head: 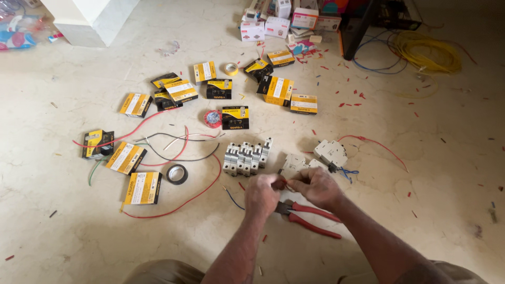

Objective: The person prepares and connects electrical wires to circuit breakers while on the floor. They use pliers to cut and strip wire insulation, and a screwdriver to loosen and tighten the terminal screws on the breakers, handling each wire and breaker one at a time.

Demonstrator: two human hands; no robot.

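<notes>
Floor (pixel 79 236) of pale polished stone is littered with wire scraps. Something small, seemingly a red wire piece (pixel 283 183), is pinched between left hand (pixel 262 195) and right hand (pixel 317 186); red-handled pliers (pixel 310 217) lie just beneath, grey breakers (pixel 246 157) beyond.

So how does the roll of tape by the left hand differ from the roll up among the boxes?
The black tape roll lies near the left hand, beside a yellow-and-black box and loose wires. The pale yellow tape roll lies farther off, among the upper boxes. The black roll is dark and looks larger in view; the yellow one is light and looks smaller. Both lie flat on the floor, hole upward, untouched by either hand.
</notes>
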